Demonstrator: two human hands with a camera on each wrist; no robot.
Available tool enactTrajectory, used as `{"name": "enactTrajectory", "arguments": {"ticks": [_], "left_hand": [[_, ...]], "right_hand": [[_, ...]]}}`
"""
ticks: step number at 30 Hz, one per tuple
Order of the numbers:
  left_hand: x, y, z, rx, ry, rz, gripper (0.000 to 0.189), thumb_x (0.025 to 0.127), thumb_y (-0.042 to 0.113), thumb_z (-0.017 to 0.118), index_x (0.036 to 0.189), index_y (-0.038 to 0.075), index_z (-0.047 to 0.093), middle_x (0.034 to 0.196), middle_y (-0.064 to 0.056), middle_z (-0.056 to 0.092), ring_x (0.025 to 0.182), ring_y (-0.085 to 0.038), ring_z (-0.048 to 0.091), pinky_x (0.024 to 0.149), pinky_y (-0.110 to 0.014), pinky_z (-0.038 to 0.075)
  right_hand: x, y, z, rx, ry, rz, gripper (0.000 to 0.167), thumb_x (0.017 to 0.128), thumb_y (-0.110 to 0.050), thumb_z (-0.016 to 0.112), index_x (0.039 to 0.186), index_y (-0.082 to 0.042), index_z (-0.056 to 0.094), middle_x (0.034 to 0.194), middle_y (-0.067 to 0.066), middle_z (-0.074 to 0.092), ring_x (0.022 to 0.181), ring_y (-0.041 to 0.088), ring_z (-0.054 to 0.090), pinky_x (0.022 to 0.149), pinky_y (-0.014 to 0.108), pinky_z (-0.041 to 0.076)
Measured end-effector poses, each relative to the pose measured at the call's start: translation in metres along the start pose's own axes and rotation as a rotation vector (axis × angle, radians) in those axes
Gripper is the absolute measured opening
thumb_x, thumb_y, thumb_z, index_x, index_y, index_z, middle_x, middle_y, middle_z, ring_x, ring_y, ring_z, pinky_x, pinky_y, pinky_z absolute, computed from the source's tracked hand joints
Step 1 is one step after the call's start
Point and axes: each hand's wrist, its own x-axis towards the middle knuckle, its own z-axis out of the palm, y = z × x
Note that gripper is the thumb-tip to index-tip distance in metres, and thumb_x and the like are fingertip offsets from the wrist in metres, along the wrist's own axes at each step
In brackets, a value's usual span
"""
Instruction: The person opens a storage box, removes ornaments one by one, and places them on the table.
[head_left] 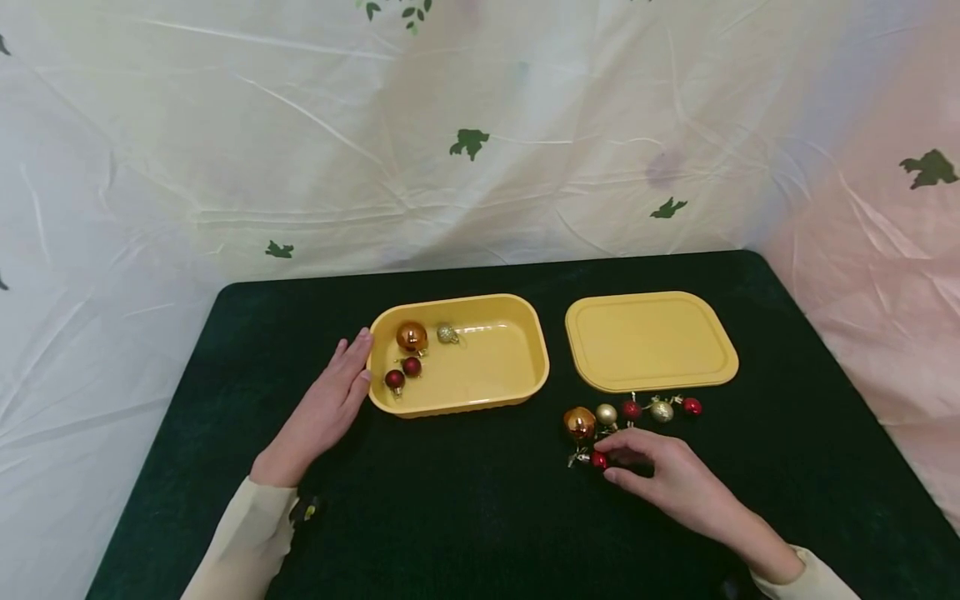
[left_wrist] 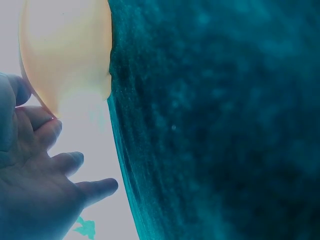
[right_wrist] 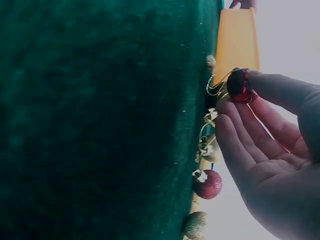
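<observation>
My right hand (head_left: 678,479) pinches a small shiny red Christmas bauble (head_left: 599,460) between thumb and fingers. In the right wrist view the thumb presses on that red bauble (right_wrist: 240,86), with a gold string hanging from it. Just beyond lie a large copper bauble (head_left: 580,422), a gold bauble (head_left: 607,414) and a dark red one (head_left: 632,409). My left hand (head_left: 330,412) rests with extended fingers against the left end of a yellow box (head_left: 480,403). Inside this box sit a copper bauble (head_left: 412,336), a glittery gold one (head_left: 447,334) and two dark red ones (head_left: 394,379).
A yellow lid (head_left: 652,342) lies flat to the right of the box. Below its edge are a glittery gold bauble (head_left: 662,410) and a red one (head_left: 692,407). Dark green cloth (head_left: 465,517) covers the table, and a pale leaf-patterned curtain (head_left: 337,167) hangs behind.
</observation>
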Motion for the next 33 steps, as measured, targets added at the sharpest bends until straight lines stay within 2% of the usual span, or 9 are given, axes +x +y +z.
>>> {"name": "enactTrajectory", "arguments": {"ticks": [16, 33], "left_hand": [[0.0006, -0.0011, 0.0002, -0.003, 0.003, 0.004, 0.06, 0.114, 0.031, 0.036, 0.167, 0.017, 0.012, 0.173, -0.007, 0.011, 0.159, -0.032, 0.009, 0.126, -0.058, 0.013], [0.0002, -0.0011, 0.0017, -0.001, 0.014, 0.002, 0.06, 0.114, 0.032, 0.036, 0.167, 0.017, 0.013, 0.173, -0.007, 0.012, 0.159, -0.032, 0.011, 0.126, -0.058, 0.013]], "right_hand": [[0.0032, 0.0101, 0.0044, 0.041, -0.055, 0.001, 0.031, 0.093, -0.024, 0.076, 0.123, -0.019, 0.07, 0.116, -0.004, 0.072, 0.1, 0.006, 0.069, 0.083, 0.025, 0.058], [0.0048, 0.0073, 0.0061, -0.005, -0.067, 0.001, 0.03, 0.092, -0.025, 0.078, 0.121, -0.02, 0.07, 0.113, -0.008, 0.071, 0.097, 0.004, 0.067, 0.081, 0.025, 0.058]]}}
